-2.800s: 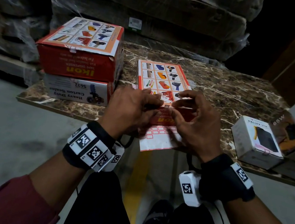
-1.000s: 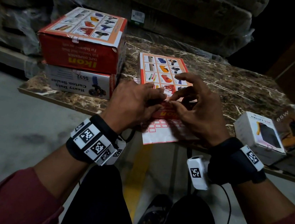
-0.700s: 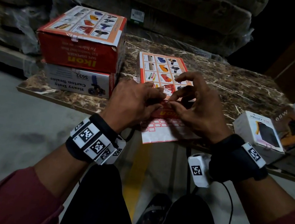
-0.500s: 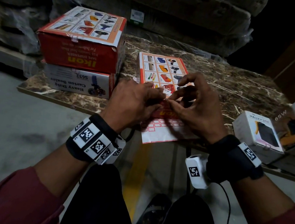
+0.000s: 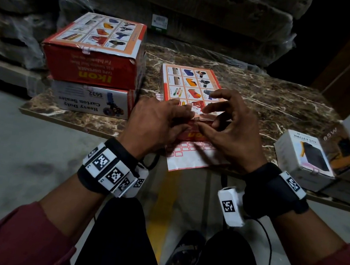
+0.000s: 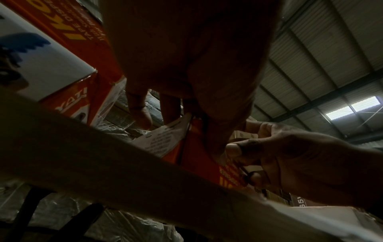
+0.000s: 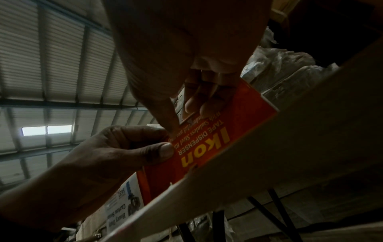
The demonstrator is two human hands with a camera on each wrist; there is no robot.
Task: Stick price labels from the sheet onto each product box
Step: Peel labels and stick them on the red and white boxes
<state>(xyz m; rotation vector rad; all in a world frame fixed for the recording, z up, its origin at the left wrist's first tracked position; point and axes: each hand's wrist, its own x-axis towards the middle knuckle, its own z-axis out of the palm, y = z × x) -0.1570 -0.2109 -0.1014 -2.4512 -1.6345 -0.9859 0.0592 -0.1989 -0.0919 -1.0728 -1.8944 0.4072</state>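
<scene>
At the far left of the marble table (image 5: 283,106) sits my stack: a red Ikon box (image 5: 95,56) on top of a white carton-sealer box (image 5: 89,102), both well clear of my hands. My left hand (image 5: 155,125) reaches in from the left, back upward, knuckles bent, its fingertips (image 5: 188,112) curled onto the near top edge of the middle Ikon box (image 5: 188,85) in front of me; from the right wrist view its thumb presses the red front face of that box beside the yellow lettering, so it grips the box between thumb and fingers. The label sheet (image 5: 190,158) lies flat under the box and both hands, its near end hanging over the table edge, rows of red-bordered labels showing between my wrists. My right hand (image 5: 234,128) comes in from the right, wrist cocked, fingers spread and arched; thumb and forefinger meet at the box's front top edge, pinching or pressing something small there that I cannot make out. Further right, near the table edge, stands a white Halley box (image 5: 302,161), touching a dark 65W box (image 5: 343,151) behind it.
</scene>
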